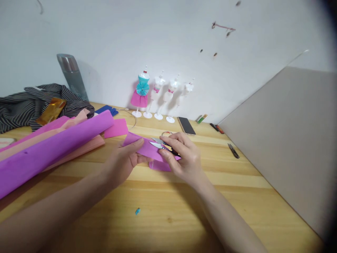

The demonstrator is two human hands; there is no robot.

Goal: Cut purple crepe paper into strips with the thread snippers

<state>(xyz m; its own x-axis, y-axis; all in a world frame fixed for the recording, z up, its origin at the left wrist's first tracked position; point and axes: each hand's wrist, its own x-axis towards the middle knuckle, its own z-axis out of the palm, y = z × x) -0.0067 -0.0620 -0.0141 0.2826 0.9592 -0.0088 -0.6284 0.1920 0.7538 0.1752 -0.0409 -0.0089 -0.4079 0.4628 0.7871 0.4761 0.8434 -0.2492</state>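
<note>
My left hand (133, 153) pinches a folded strip of purple crepe paper (147, 147) between thumb and fingers, above the wooden table. In my right hand (184, 153) is a small pair of scissors (158, 145) with dark handles, its blades pointing left and parted across the strip. The fingers of that hand partly hide the handles and the strip's right end. Under the strip lies another purple paper piece (160, 166). A pink paper piece (117, 128) rests on the table just beyond my left hand.
Purple and peach paper rolls (60, 144) fill the left side, near a striped cloth (28, 105) and a bottle (72, 75). Several miniature dress forms (142, 91) stand against the wall. A phone (186, 125) and a dark cutter (233, 151) lie to the right.
</note>
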